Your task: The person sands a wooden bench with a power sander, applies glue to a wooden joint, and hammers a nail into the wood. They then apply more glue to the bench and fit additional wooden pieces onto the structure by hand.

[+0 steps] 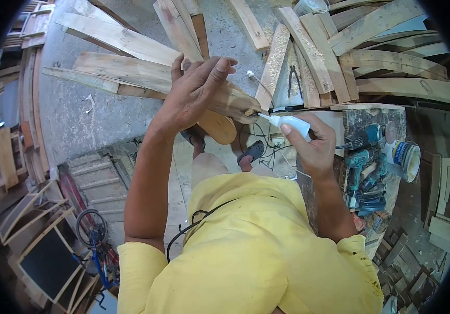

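Toward the tabletop's (109,121) left side, several boards lie fanned out, their far ends pointing away from the person. The left hand (189,99) rests across one worn board (231,100), its fingers close together rather than spread; whether any of them grip its underside cannot be told. That board's tapered end juts past the tabletop's near edge, above a rounded piece of wood (222,129).

At the tapered end is a small rough hole (250,112). The right hand (316,149) has its thumb and fingers clamped on a white squeeze bottle (295,125), tilted so that its thin nozzle (264,116) is at or just beside the hole; contact cannot be told. The step in hand looks like putting liquid from the bottle into that flaw. The next move seems to call for a steady nozzle, a light, measured squeeze and the board held still.

Farther right, pliers (294,83) lie among boards near the tabletop's near edge, and power drills (358,163) sit on a side bench (400,125).
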`<state>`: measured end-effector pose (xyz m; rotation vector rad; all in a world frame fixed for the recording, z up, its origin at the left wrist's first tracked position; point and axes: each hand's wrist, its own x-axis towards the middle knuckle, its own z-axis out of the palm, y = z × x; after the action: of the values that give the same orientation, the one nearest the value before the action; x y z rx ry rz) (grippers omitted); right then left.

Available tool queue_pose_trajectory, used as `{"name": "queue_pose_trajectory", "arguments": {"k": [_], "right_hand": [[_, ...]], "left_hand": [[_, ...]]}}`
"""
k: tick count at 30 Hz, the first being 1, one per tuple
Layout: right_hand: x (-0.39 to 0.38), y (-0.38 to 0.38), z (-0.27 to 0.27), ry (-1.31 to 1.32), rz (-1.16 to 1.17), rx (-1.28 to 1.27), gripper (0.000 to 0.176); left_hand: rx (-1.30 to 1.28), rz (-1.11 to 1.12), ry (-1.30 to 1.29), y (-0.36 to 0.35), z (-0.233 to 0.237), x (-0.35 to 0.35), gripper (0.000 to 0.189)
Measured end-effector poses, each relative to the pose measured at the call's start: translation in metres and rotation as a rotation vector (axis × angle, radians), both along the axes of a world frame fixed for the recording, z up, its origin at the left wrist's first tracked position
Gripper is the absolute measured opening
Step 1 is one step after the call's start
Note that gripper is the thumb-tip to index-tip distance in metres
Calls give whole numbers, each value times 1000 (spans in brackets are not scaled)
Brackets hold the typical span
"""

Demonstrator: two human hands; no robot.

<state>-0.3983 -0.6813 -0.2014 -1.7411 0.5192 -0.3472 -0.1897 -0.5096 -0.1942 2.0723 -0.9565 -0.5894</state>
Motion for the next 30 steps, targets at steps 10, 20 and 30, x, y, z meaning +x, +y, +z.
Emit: {"name": "queue_pose_trajectory", "arguments": {"k": [10,20,30], "right_hand": [[-2,-1,-2,6,-15,-12,17],[14,6,4,-75,116,-191,17],[29,15,5,-28,155,-208,18]], "left_hand": [[-31,-5,7,0,0,1,61],[-549,238,134,23,11,-4,58],[-872,563,-176,104,21,-4,73]]}}
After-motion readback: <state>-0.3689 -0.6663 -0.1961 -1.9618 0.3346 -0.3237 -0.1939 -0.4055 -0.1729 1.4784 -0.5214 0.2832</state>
